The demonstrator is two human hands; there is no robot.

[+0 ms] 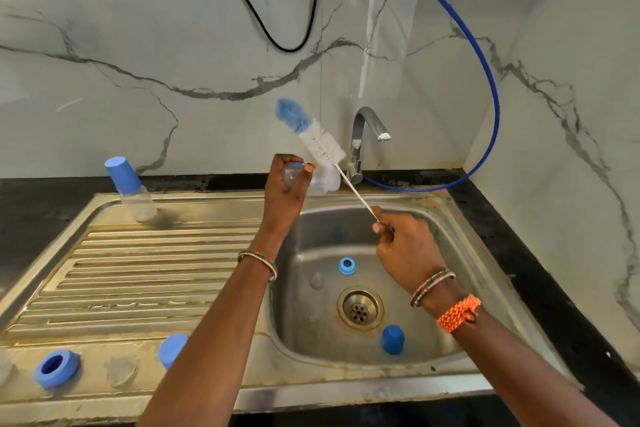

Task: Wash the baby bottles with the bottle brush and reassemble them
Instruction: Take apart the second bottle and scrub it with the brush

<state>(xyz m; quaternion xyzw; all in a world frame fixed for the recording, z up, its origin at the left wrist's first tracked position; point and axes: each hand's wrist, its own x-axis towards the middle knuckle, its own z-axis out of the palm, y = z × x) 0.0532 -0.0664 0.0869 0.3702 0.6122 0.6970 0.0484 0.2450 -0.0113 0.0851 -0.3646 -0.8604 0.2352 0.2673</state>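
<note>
My left hand (pixel 287 184) grips a clear baby bottle (pixel 323 178) above the back rim of the sink. My right hand (pixel 403 239) pinches the thin white stem of the bottle brush (pixel 318 139), whose blue and white bristle head points up and left, outside the bottle. A blue screw ring (pixel 346 265) and a blue cap (pixel 392 339) lie in the sink basin (pixel 433 288). An assembled bottle with a blue cap (pixel 130 189) stands on the drainboard at the back left. Another blue ring (pixel 57 368), a clear teat (pixel 119 371) and a blue cap (pixel 172 349) sit along the front edge.
A chrome tap (pixel 363 139) stands behind the basin, close to the brush stem. A blue hose (pixel 485 73) loops down the right wall to the tap base, and a black cable (pixel 277 42) hangs on the marble wall. The ribbed drainboard (pixel 156 274) spans the left side.
</note>
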